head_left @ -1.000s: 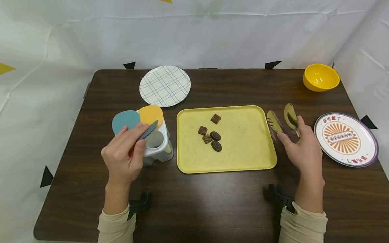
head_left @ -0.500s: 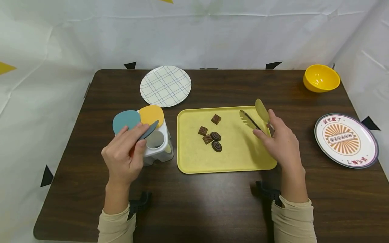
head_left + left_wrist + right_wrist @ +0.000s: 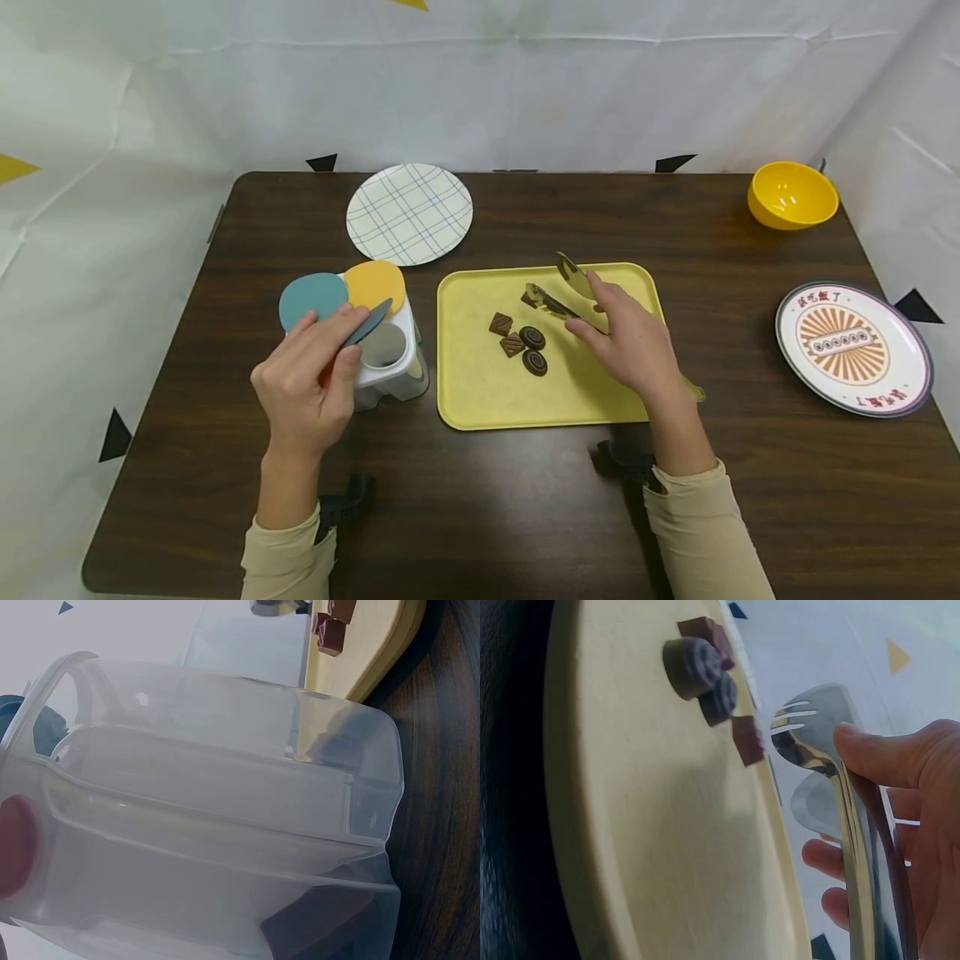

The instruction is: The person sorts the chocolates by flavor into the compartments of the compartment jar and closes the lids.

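Observation:
In the head view my left hand (image 3: 303,387) pinches a dark blue-grey lid (image 3: 371,320), raised over a round opening of the white multi-compartment container (image 3: 402,382). The container's translucent wall (image 3: 202,795) fills most of the left wrist view. My right hand (image 3: 630,337) holds metal serving tongs (image 3: 573,275), one end forked and the other spoon-like, spread apart above the yellow tray (image 3: 465,400). On the tray lie square chocolates (image 3: 500,323) and round swirled chocolates (image 3: 535,362). The forked tip partly covers the farthest square chocolate (image 3: 528,299) in the head view.
A teal lid (image 3: 312,301) and an orange lid (image 3: 373,284) cover other compartments. Behind stands a white checked plate (image 3: 409,214). Toward the right are a yellow bowl (image 3: 792,196) and a patterned plate (image 3: 855,350), both on the dark wooden table (image 3: 480,500).
My right hand has carried the tongs leftward from beside the tray's right edge to over the chocolates. The left hand and the lid it holds have stayed still.

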Demonstrator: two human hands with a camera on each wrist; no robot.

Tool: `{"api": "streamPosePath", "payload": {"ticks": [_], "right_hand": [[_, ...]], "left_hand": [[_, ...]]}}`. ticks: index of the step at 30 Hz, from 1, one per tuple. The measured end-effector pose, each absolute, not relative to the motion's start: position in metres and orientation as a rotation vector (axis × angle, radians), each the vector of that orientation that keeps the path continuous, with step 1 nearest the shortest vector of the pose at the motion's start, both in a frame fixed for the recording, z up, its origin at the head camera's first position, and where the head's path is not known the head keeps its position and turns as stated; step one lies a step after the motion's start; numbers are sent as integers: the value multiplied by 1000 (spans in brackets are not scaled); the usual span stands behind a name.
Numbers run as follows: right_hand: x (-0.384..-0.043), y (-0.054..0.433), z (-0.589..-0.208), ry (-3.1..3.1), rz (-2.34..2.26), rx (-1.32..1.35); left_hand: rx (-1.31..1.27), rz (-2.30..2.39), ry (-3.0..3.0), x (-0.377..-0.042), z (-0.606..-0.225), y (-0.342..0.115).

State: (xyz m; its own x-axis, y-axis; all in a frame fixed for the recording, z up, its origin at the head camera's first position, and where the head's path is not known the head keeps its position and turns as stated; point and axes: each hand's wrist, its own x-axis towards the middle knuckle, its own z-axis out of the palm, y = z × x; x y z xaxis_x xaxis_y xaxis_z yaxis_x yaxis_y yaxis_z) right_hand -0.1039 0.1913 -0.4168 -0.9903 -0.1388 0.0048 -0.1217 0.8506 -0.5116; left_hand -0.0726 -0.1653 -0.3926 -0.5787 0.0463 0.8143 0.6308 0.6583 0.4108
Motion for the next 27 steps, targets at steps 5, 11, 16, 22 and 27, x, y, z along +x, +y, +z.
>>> {"api": "streamPosePath", "payload": {"ticks": [5, 11, 16, 22, 27], "right_hand": [[-112, 180, -418, 2975, -779, -255], [-118, 171, -420, 2995, -695, -270], [-120, 168, -423, 3013, -660, -275], [-122, 166, -427, 3026, -637, -289], [-123, 165, -428, 3024, -654, -275]], "left_hand": [[-524, -901, -2045, -73, -393, -166], [-523, -899, -2043, -73, -393, -166], [-521, -899, -2046, -73, -394, -166], [-517, -906, -2046, -73, -394, -166], [-518, -911, -2051, -73, -394, -167]]}}
